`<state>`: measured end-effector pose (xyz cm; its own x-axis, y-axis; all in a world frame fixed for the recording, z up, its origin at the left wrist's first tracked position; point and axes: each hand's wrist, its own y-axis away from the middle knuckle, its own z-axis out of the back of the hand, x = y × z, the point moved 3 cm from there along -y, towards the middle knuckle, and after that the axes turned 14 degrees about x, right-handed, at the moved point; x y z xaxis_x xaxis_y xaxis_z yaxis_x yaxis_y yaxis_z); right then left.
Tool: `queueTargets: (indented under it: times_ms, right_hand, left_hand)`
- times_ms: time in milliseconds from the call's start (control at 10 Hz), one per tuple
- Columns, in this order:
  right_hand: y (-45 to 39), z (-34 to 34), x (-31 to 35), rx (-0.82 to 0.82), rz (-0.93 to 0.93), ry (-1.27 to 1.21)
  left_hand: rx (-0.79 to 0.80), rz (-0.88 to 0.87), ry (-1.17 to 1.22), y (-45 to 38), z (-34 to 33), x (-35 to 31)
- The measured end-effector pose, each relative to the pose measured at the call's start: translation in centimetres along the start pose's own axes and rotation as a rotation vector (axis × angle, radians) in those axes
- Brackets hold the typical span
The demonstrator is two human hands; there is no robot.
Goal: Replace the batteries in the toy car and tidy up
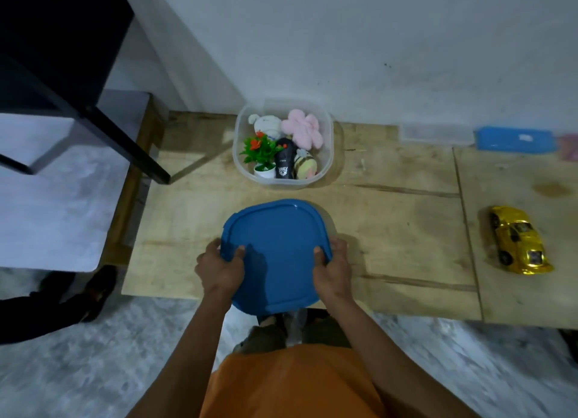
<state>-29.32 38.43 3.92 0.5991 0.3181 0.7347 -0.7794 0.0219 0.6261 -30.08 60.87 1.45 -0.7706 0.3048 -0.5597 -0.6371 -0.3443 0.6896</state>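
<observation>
I hold a blue square lid (276,255) over the front edge of the wooden table (391,230). My left hand (219,269) grips its left edge and my right hand (333,269) grips its right edge, thumbs on top. Beyond the lid stands an open clear plastic box (325,167) holding soft toys, a small fake plant and a black remote. The yellow toy car (519,239) lies on the table far to the right, apart from both hands.
A small clear box (434,134) and a blue lid (514,139) sit at the back right by the wall. A black frame leg (125,136) slants down at the left. Someone's dark shoe (97,289) is on the floor at the left.
</observation>
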Motion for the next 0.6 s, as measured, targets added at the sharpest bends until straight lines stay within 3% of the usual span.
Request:
queueTargets:
  times_ms: [200,500,600]
  right_hand:
    - [2.8,-0.1,3.4,-0.138,0.185,-0.122]
    - [-4.4,0.7,10.3,-0.234,0.242,-0.017]
    - [-8.0,1.3,11.8,-0.238,0.215,0.042]
  left_hand:
    - [-0.141,-0.269,-0.002,2.4,3.4,-3.8]
    - [-0.051,-0.560,-0.148,-1.5,3.8,-15.6]
    - [-0.016,-0.546,-0.155,-4.3,2.8,-17.7]
